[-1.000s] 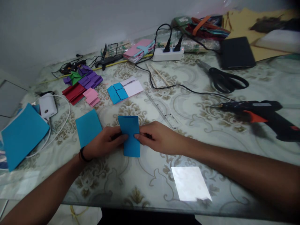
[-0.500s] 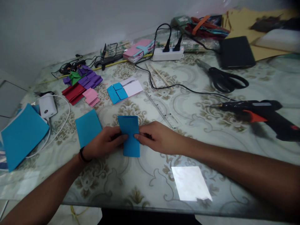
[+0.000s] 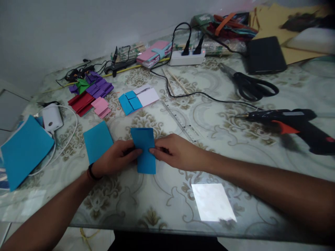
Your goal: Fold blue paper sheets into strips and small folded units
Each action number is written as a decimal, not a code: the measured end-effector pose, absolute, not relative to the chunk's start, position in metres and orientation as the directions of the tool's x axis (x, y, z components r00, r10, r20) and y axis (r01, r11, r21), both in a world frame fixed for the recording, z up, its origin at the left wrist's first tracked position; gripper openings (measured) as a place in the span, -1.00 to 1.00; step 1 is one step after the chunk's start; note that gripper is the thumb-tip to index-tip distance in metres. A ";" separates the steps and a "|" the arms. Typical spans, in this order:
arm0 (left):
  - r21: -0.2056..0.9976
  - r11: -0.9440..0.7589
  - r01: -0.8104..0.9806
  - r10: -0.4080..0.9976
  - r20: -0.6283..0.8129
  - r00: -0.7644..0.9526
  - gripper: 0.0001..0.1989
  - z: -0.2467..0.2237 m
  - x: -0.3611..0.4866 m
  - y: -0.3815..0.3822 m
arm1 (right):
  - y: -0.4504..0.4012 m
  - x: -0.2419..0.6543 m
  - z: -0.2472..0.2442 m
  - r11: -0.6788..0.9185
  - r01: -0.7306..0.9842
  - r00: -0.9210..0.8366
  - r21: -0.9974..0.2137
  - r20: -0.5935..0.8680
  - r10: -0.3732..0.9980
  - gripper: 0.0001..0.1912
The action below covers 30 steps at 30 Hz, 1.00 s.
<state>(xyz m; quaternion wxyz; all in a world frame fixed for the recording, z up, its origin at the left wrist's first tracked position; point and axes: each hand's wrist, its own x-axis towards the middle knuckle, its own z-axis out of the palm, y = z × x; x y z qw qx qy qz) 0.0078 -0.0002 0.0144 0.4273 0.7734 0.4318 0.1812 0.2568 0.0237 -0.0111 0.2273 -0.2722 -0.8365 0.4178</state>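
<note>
A folded blue sheet of paper point(image 3: 146, 160) is held upright between my two hands over the table. My left hand point(image 3: 120, 153) pinches its left edge, thumb on the near face and the other fingers partly hidden behind. On the opposite edge my right hand point(image 3: 172, 150) grips in the same way, thumb tip on the paper. Just beyond my left wrist lies a flat blue paper piece point(image 3: 98, 139). Farther back sit a blue and white folded paper point(image 3: 137, 100), a pink folded paper point(image 3: 101, 107) and a red one point(image 3: 81, 103).
At the right lie a glue gun point(image 3: 285, 118) and black-handled scissors point(image 3: 251, 85). A clear ruler point(image 3: 180, 122) rests beyond my right hand. A black cord runs from the white power strip point(image 3: 187, 58). Larger blue sheets point(image 3: 27, 148) and a white device point(image 3: 52, 116) are at the left.
My hands keep the same grip on the folded blue paper. The whole view has shifted very slightly; nothing on the table has moved.
</note>
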 end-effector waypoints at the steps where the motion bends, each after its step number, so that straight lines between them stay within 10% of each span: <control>1: 0.815 -0.265 0.515 0.823 -0.087 0.562 -0.64 0.015 0.008 0.000 | 0.024 0.257 -0.011 0.503 0.267 -0.748 -0.822 0.152 0.646 -0.59; 30: 0.812 -0.213 0.544 0.826 -0.147 0.544 -0.62 0.015 0.007 -0.001 | 0.023 0.258 -0.009 0.497 0.274 -0.751 -0.823 0.140 0.645 -0.61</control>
